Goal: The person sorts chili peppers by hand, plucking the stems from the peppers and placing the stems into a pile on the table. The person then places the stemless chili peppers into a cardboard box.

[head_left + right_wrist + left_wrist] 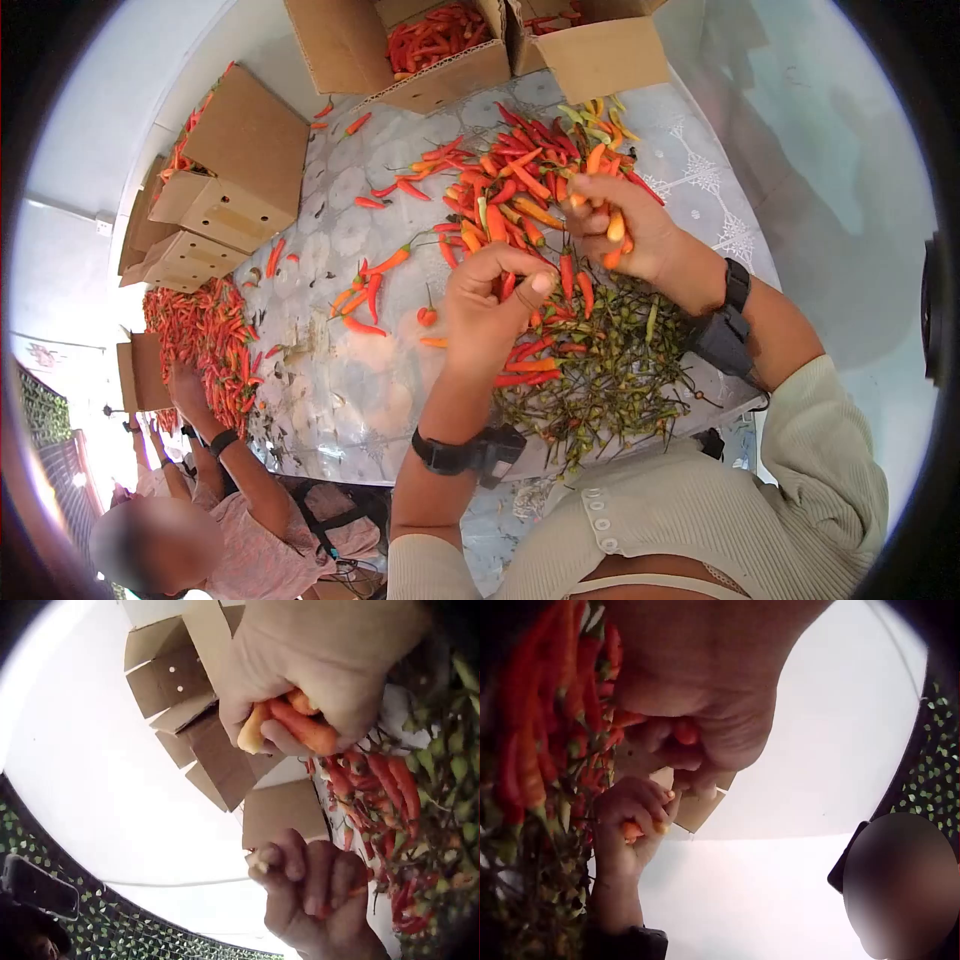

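Note:
My left hand [492, 300] hovers over the table with its fingers curled round a red chili [507, 286]; in the left wrist view the same chili [686, 732] shows between its fingers. Just to its right, my right hand [612, 232] grips a bunch of orange chilies [615, 226], seen up close as the orange chilies [300, 724] in its fist. Both hands are above a heap of red and orange chilies [510, 180]. A pile of plucked green stems [610, 375] lies below them, near my body.
Open cardboard boxes [430, 55] with chilies stand at the table's far end, and more boxes [240, 160] sit on the left. Loose chilies [365, 295] are scattered mid-table. Another person [230, 520] sits at lower left by a second chili heap [205, 330].

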`<state>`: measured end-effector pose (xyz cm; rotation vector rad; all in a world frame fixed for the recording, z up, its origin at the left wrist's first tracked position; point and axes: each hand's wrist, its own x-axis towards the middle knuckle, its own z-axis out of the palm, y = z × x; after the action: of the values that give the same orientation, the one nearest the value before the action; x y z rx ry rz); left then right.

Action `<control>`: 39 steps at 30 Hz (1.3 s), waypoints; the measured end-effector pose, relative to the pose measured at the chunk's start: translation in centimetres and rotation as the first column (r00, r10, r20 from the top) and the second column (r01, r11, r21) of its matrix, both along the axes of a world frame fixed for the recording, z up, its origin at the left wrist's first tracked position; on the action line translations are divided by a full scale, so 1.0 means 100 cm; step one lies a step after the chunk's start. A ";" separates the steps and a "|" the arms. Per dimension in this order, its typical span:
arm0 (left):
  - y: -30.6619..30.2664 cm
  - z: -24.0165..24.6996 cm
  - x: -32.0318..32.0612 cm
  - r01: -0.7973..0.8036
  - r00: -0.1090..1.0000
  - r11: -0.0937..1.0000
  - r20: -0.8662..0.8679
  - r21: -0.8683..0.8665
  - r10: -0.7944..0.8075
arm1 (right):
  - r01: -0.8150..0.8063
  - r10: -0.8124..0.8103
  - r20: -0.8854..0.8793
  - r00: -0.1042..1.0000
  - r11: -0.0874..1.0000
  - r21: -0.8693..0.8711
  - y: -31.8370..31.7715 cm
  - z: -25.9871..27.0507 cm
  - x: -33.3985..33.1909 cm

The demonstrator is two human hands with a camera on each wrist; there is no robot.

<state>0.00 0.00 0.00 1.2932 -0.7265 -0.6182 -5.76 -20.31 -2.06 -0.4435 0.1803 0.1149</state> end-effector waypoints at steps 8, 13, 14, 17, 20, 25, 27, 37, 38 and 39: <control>-0.006 0.006 -0.015 0.205 0.974 0.974 0.083 0.094 -0.213 | 0.105 -0.096 -0.078 0.992 0.988 0.110 -0.001 0.005 -0.001; 0.000 0.000 0.007 -0.385 0.914 0.887 0.238 0.254 0.328 | 0.114 -0.098 -0.134 0.986 0.987 0.117 0.001 0.015 -0.003; 0.001 -0.005 0.014 -0.499 0.846 0.835 0.340 0.231 0.411 | 0.107 -0.088 -0.149 0.985 0.986 0.124 0.002 0.015 -0.003; 0.005 -0.009 0.028 -0.592 0.771 0.774 0.439 0.224 0.462 | 0.008 0.002 -0.065 0.998 0.987 0.162 -0.002 0.010 -0.003; 0.008 -0.005 0.030 -0.690 0.609 0.684 0.700 0.236 0.373 | -0.054 0.057 -0.012 0.998 0.986 0.157 -0.005 0.004 -0.002; 0.007 -0.014 0.030 -0.697 0.510 0.650 0.847 0.304 0.150 | -0.045 0.046 -0.010 0.999 0.995 0.084 -0.003 0.004 -0.003; 0.007 -0.017 0.031 -0.688 0.541 0.653 0.824 0.316 0.171 | -0.044 0.045 -0.016 0.999 0.996 0.079 -0.002 0.006 -0.003; -0.001 -0.002 0.020 -0.517 0.802 0.812 0.486 0.271 0.348 | -0.073 0.073 -0.001 0.997 0.995 -0.062 0.003 0.003 -0.002; -0.003 0.003 0.015 -0.464 0.859 0.848 0.362 0.256 0.361 | -0.043 0.042 -0.014 0.999 0.992 -0.119 0.008 0.005 -0.004; -0.004 0.000 0.012 -0.430 0.866 0.874 0.376 0.226 0.329 | -0.031 0.029 -0.015 0.999 0.976 -0.215 0.013 0.010 -0.006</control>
<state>1.25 -0.43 -0.03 1.8016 -0.6266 -0.1877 -6.36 -18.99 -1.03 -0.6619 0.1984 0.1282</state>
